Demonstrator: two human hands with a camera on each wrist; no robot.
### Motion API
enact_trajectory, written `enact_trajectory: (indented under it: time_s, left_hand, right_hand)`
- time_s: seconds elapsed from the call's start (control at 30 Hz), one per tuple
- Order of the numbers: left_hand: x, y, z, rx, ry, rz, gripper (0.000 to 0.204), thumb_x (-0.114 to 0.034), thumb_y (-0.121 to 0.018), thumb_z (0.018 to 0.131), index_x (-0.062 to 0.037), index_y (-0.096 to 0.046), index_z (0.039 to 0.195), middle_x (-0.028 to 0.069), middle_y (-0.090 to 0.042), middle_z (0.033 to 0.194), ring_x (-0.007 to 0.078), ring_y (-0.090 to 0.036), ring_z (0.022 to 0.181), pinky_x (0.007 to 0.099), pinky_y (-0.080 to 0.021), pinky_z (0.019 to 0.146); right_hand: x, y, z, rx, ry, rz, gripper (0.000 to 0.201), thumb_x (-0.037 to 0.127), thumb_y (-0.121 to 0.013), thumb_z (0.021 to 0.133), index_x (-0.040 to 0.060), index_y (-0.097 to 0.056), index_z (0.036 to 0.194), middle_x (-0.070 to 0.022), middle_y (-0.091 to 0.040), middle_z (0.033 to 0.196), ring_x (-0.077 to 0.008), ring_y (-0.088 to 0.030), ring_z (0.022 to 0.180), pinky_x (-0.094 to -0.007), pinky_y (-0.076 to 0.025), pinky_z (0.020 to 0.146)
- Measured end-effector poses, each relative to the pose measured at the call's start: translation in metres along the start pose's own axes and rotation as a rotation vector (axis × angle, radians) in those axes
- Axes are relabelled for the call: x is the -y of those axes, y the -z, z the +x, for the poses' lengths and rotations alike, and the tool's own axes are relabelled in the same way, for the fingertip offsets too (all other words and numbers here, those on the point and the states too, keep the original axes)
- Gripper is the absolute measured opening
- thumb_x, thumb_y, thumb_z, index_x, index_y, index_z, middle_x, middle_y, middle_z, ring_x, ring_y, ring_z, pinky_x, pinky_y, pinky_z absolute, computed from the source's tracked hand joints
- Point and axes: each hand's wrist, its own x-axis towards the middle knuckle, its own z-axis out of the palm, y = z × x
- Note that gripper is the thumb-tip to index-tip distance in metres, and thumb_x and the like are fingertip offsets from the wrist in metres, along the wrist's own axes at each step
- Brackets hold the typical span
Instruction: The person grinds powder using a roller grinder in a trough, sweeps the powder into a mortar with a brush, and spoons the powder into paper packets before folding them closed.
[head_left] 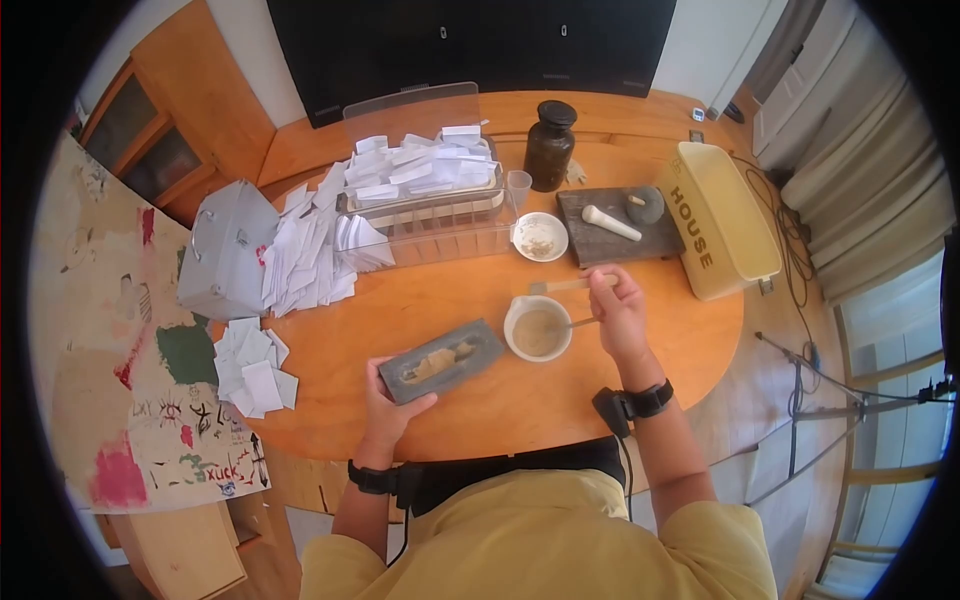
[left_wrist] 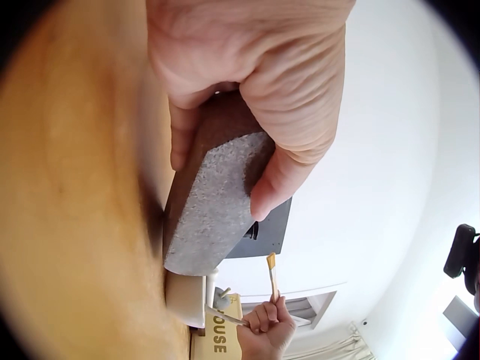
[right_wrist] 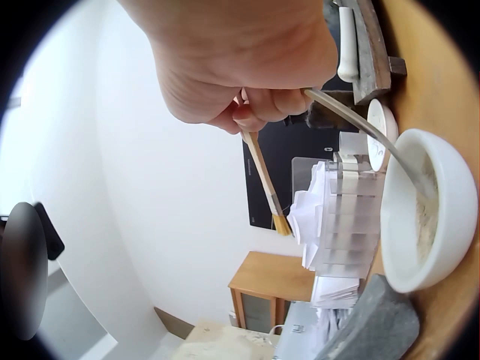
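My left hand (head_left: 392,405) grips the left end of a grey rectangular block (head_left: 470,352), whose top has a hollow with tan material in it. In the left wrist view, thumb and fingers clasp the block (left_wrist: 217,202) from both sides. My right hand (head_left: 622,318) holds a flat brush (head_left: 560,287) and a thin spoon-like tool (head_left: 584,322) together. The tool's far end dips into tan paste in a white bowl (right_wrist: 459,202). In the right wrist view, the brush (right_wrist: 264,176) points away from the bowl, its bristles touching nothing.
Behind the bowl are a small white dish (head_left: 556,246), a dark slab (head_left: 655,246) with a white pestle (head_left: 610,222), a dark jar (head_left: 550,150) and a yellow bin (head_left: 735,225). At the left stand a paper-filled clear box (head_left: 440,235), loose papers (head_left: 300,250) and a silver case (head_left: 222,255).
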Motion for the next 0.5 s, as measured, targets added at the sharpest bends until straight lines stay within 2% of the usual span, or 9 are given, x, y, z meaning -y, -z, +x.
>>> enact_trajectory:
  time_s: [0.5]
  left_hand:
    - [-0.023,-0.002,-0.008,-0.014,0.029,-0.061,0.069,0.001,-0.083,0.063,-0.0051,-0.038,0.114,0.0120,-0.052,0.120,0.0207,-0.053,0.112,0.0362,-0.045,0.097]
  right_hand:
    - [0.007,0.010,-0.001,-0.080,0.008,0.048,0.017,0.019,-0.055,0.097,0.0041,-0.063,0.092,0.0092,-0.039,0.057,-0.0001,-0.027,0.048,-0.0189,-0.019,0.043]
